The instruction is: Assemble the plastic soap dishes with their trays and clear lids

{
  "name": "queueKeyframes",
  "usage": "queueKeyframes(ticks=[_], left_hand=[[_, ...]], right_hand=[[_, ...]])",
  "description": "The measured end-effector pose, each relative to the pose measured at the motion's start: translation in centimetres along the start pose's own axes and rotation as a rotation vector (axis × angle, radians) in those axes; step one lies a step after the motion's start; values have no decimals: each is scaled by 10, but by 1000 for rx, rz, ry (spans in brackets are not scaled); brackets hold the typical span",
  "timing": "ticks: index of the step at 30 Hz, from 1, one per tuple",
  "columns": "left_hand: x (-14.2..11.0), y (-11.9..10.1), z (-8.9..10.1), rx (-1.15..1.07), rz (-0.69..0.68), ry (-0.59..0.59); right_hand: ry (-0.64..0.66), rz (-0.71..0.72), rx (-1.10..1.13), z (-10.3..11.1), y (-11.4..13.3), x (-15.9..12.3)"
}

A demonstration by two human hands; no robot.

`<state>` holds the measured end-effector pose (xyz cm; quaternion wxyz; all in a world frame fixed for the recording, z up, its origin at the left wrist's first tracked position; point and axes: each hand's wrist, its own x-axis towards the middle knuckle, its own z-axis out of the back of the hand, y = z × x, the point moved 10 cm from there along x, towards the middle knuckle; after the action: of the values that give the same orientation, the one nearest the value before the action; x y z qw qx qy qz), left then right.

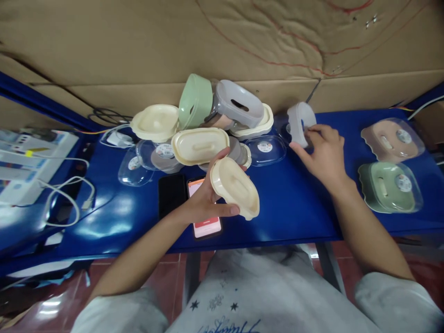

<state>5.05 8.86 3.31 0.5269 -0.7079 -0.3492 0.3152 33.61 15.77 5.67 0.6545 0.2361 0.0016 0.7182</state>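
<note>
My left hand (208, 199) grips a small cream plastic tray (239, 187) with a wavy rim, held tilted above the table's front part. At the right of the pile, my right hand (324, 155) has its thumb and fingers on a grey plastic container (300, 122), which stands on its side. A clear lid (268, 150) with a round label lies between the two hands. Behind my left hand is a cream oval piece (200, 145), with a green container (196, 101) and a grey slotted container (241, 104) stacked further back.
Two phones, one black (171, 194) and one with a lit screen (207, 229), lie on the blue table (284, 217). Lidded pink (385, 138) and green (388, 187) boxes stand at the right. White cables (69, 199) lie left; a cardboard wall (138, 46) rises behind.
</note>
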Motion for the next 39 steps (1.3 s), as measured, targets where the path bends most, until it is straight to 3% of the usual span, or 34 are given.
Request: queueKeyframes(ticks=[3,7,9,11,14,16,21,25,27,31,36,39], left_hand=[[-2,2,-3,20,20,24],[-4,0,-4,43,7,15],[-4,-2,-2,69,-28,-1],[-2,-6,1,99,-84,-17],[0,-11,7,107,-172,-41],[1,-14,9,85,-219,-49],[0,-19,8,17,-321,-49],[-2,-21,8,-15,-412,-67],[-1,-17,8,-36,-391,-71],[2,-6,3,-91,-272,-5],[3,-1,-2,-84,-220,77],[2,-1,-5,-66,-203,99]], right_hand=[[52,44,44,-19,-11,7],[-16,85,137,0,0,6],[-48,169,218,15,24,-2],[-7,345,340,20,63,-17],[153,646,504,9,122,-53],[206,752,577,3,145,-71],[140,738,678,12,151,-76],[39,812,675,30,154,-81],[25,776,715,33,150,-78],[0,557,820,34,122,-57],[-236,51,925,25,49,-26],[-260,-220,1020,4,15,-17]])
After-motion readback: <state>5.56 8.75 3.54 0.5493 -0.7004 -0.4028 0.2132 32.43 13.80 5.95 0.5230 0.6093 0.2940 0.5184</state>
